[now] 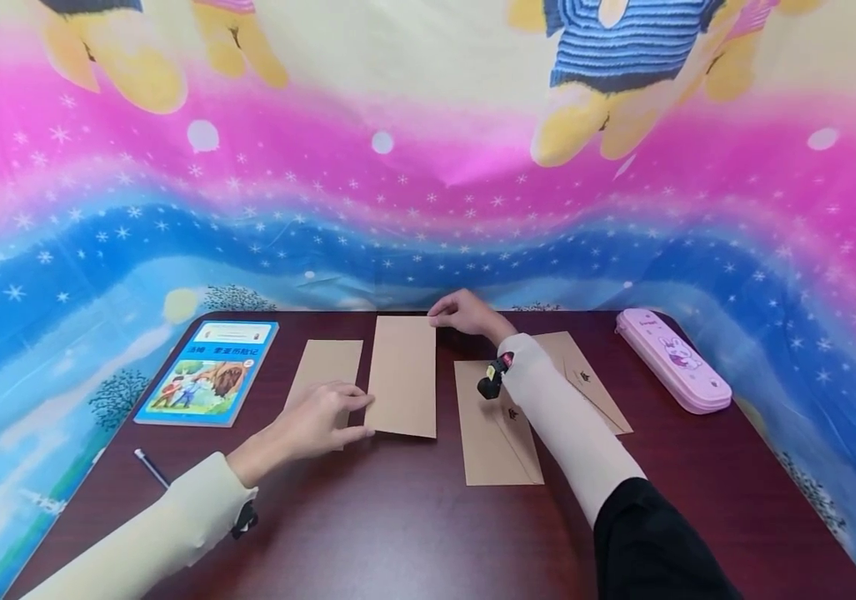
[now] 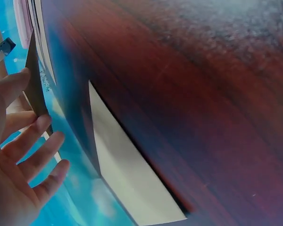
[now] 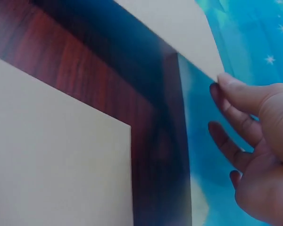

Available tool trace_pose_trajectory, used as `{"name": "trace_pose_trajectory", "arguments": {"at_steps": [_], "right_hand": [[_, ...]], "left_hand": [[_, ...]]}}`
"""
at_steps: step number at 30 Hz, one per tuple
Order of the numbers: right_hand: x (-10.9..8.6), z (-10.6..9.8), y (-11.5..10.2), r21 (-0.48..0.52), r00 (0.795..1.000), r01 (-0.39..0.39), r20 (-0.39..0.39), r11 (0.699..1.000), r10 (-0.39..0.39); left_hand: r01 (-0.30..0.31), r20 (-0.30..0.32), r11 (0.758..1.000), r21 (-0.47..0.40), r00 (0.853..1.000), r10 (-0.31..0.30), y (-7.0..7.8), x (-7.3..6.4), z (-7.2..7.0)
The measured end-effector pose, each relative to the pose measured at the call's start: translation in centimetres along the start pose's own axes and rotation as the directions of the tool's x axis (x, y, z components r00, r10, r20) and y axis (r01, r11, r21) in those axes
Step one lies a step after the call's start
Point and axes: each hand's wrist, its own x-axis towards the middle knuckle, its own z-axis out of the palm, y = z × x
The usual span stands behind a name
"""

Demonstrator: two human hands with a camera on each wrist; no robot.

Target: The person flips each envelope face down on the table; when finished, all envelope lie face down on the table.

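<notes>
A plain brown kraft envelope (image 1: 403,375) is held up off the table between both hands. My left hand (image 1: 315,421) pinches its lower left edge between thumb and fingers. At its upper right corner, my right hand (image 1: 468,312) grips it with thumb and forefinger, as the right wrist view also shows at the envelope's corner (image 3: 179,33). Another brown envelope (image 1: 333,362) lies flat at the left, partly hidden by the left hand. Two envelopes with flaps and a small dark print, a near one (image 1: 482,450) and a far one (image 1: 558,346), lie beneath the right forearm.
A blue picture-covered book (image 1: 206,375) lies at the table's back left. A pen (image 1: 150,467) sticks out beside the left sleeve. The pink pencil case (image 1: 671,358) stands at the back right. A patterned cloth (image 1: 397,217) hangs behind the dark red table (image 1: 397,533).
</notes>
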Motion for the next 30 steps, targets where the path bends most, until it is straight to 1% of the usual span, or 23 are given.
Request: {"name": "trace_pose_trajectory", "arguments": {"at_steps": [6, 9, 11, 15, 17, 20, 24, 26, 28, 30], "right_hand": [[0.0, 2.3, -0.6, -0.123, 0.998, -0.024, 0.050, 0.992, 0.030], [0.1, 3.3, -0.9, -0.175, 0.998, -0.044, 0.045, 0.984, 0.052], [0.2, 3.7, -1.2, -0.203, 0.996, -0.071, 0.033, 0.977, 0.079], [0.3, 4.3, -1.7, -0.240, 0.993, -0.104, 0.023, 0.965, 0.113], [0.4, 4.5, -1.9, -0.244, 0.993, -0.107, 0.023, 0.964, 0.116], [0.5, 4.8, -2.0, -0.243, 0.992, -0.109, 0.035, 0.964, 0.121], [0.5, 5.0, -1.8, -0.273, 0.991, -0.094, 0.061, 0.957, 0.115], [0.3, 4.9, -1.7, -0.286, 0.994, -0.065, 0.071, 0.956, 0.089], [-0.1, 4.3, -1.5, -0.297, 0.995, -0.026, 0.080, 0.955, 0.052], [-0.8, 3.3, -1.2, -0.312, 0.995, 0.021, 0.095, 0.950, 0.009]], "left_hand": [[-0.016, 0.034, 1.000, 0.017, 0.999, 0.016, -0.6, -0.8, 1.5], [-0.025, 0.030, 0.999, 0.036, 0.999, 0.024, -0.8, -1.0, 1.9], [-0.019, 0.032, 0.999, 0.046, 0.999, 0.018, -0.9, -1.1, 2.0], [0.001, 0.058, 0.998, 0.065, 0.998, -0.005, -1.0, -1.0, 1.8], [0.013, 0.074, 0.998, 0.069, 0.997, -0.018, -1.0, -1.0, 1.7], [0.004, 0.080, 0.997, 0.075, 0.997, -0.010, -1.1, -1.0, 1.6], [-0.001, 0.088, 0.997, 0.072, 0.996, -0.005, -1.1, -1.1, 1.5], [0.005, 0.085, 0.998, 0.058, 0.996, -0.010, -0.9, -1.0, 1.4], [0.008, 0.068, 1.000, 0.022, 0.998, -0.009, -0.4, -0.6, 1.4], [-0.009, 0.038, 1.000, -0.011, 0.999, 0.010, 0.6, 0.3, 1.5]]}}
